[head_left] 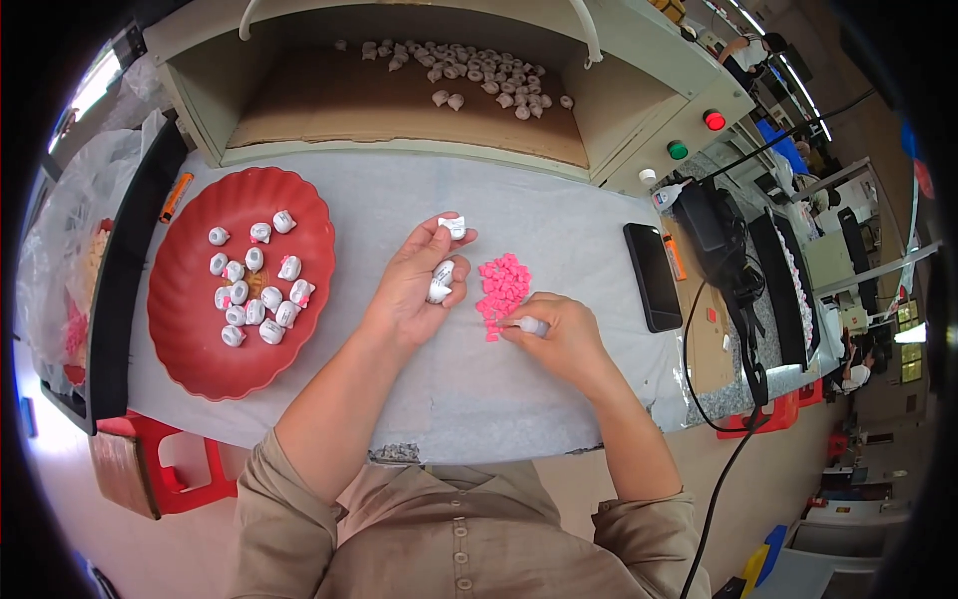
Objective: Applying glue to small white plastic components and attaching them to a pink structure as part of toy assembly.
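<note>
My left hand [401, 290] is closed round several small white figures with pointed ears. One white figure [453, 228] is pinched between thumb and fingertips; another white figure [439, 286] rests in the curled lower fingers. To the right lies a loose heap of tiny pink pieces [505, 280] on the pale sheet. My right hand [567, 337] grips a small whitish bottle [533, 325] with a narrow tip, which points at the heap's near end. Whether the tip touches a pink piece is too small to tell.
A red scalloped bowl [185, 364] with several white figures, some bearing pink bits, stands left. Behind, an open box-like cabinet [399, 150] holds many more. At right are a black phone [651, 278], an orange tube [674, 257], a black device [714, 225] and its cable.
</note>
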Demonstrator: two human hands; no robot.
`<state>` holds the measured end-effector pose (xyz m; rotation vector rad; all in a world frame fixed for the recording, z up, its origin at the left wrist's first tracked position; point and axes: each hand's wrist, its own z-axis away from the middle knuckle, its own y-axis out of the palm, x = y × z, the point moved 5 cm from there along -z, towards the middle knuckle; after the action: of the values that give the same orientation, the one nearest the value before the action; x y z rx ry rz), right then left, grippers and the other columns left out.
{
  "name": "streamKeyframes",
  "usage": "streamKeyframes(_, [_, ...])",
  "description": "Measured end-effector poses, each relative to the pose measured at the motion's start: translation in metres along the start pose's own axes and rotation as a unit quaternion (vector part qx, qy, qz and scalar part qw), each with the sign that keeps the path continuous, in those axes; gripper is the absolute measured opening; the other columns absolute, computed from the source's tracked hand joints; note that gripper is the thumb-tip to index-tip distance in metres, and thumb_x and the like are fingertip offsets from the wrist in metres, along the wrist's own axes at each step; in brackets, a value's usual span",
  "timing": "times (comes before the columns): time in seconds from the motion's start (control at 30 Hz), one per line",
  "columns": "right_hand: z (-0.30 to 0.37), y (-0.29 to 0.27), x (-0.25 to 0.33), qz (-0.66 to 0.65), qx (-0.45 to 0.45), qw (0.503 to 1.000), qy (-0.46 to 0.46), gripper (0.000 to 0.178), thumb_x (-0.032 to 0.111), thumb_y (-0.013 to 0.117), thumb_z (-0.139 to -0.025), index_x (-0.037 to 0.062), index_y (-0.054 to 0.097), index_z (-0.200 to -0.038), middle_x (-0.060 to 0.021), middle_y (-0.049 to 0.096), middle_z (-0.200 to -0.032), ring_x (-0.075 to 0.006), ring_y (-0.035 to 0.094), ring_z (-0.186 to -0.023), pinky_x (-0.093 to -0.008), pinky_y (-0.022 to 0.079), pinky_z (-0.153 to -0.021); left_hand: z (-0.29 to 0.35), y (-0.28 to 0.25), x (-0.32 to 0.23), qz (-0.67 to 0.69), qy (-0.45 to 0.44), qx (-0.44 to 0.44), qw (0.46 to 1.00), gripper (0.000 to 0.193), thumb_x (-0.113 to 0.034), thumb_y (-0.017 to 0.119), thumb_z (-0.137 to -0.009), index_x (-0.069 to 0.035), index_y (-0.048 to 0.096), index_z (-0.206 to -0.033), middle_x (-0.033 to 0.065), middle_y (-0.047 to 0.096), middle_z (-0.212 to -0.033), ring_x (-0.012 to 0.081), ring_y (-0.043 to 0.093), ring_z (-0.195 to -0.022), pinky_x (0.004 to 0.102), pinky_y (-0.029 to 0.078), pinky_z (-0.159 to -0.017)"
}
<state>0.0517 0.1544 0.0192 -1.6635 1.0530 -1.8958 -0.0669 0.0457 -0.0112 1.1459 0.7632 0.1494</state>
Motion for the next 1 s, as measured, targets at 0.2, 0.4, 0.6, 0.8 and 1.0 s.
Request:
streamKeyframes(0.2, [-0.002, -0.008, -0.012, -0.163, -0.037, 0.986, 0.016, 0.011, 0.009, 0.065, -0.071, 0.0032, 0.062, -0.08, -0.0059, 0.061, -0.074, -0.0108, 0.056, -0.065, -0.0235, 0.043, -0.059, 0.003, 0.008, 0.008, -0.078, -0.013, -0.004, 0.997, 0.021, -0.019, 0.046, -0.088, -0.008, 0.044, -0.106, 0.0103, 0.049, -0.1, 0.0095, 0.042, -0.055, 0.0206, 0.032, -0.038])
streamKeyframes(0.4, [-0.012, -0.025, -0.001, -0.396, -0.064, 0.914, 0.053, 0.007, 0.002, 0.063, -0.072, 0.0005, 0.06, -0.078, -0.0011, 0.056, -0.07, -0.0052, 0.046, -0.06, -0.0192, 0.037, -0.054, 0.012, 0.017, 0.024, -0.192, -0.058, 0.05, 0.979, 0.021, -0.017, 0.047, -0.088, -0.008, 0.045, -0.106, 0.0075, 0.055, -0.09, 0.008, 0.043, -0.051, 0.0207, 0.033, -0.038])
streamKeyframes(0.6, [-0.012, -0.017, -0.006, -0.456, -0.051, 0.885, 0.078, 0.007, -0.002, 0.063, -0.073, -0.0002, 0.057, -0.077, -0.0014, 0.055, -0.076, -0.0077, 0.052, -0.073, -0.0224, 0.045, -0.067, 0.015, 0.025, 0.032, -0.284, -0.031, 0.078, 0.955, 0.022, -0.015, 0.048, -0.087, -0.007, 0.045, -0.107, 0.0033, 0.054, -0.086, 0.0082, 0.043, -0.054, 0.0205, 0.036, -0.046])
streamKeyframes(0.8, [-0.011, -0.018, -0.011, -0.463, -0.051, 0.88, 0.09, 0.011, -0.001, 0.065, -0.072, 0.0021, 0.055, -0.076, -0.0005, 0.053, -0.078, -0.0074, 0.052, -0.076, -0.0215, 0.045, -0.068, 0.016, 0.027, 0.035, -0.34, -0.038, 0.083, 0.936, 0.021, -0.008, 0.044, -0.088, -0.008, 0.05, -0.108, 0.0006, 0.052, -0.08, 0.0059, 0.042, -0.055, 0.0201, 0.037, -0.048])
streamKeyframes(1.0, [-0.011, -0.017, -0.011, -0.444, -0.047, 0.891, 0.086, 0.011, 0.0, 0.065, -0.072, 0.0012, 0.056, -0.078, -0.0013, 0.055, -0.079, -0.0072, 0.052, -0.075, -0.0209, 0.046, -0.068, 0.017, 0.025, 0.035, -0.366, -0.031, 0.081, 0.926, 0.022, -0.007, 0.044, -0.087, -0.009, 0.051, -0.108, -0.0007, 0.049, -0.076, 0.0058, 0.041, -0.055, 0.0198, 0.037, -0.048])
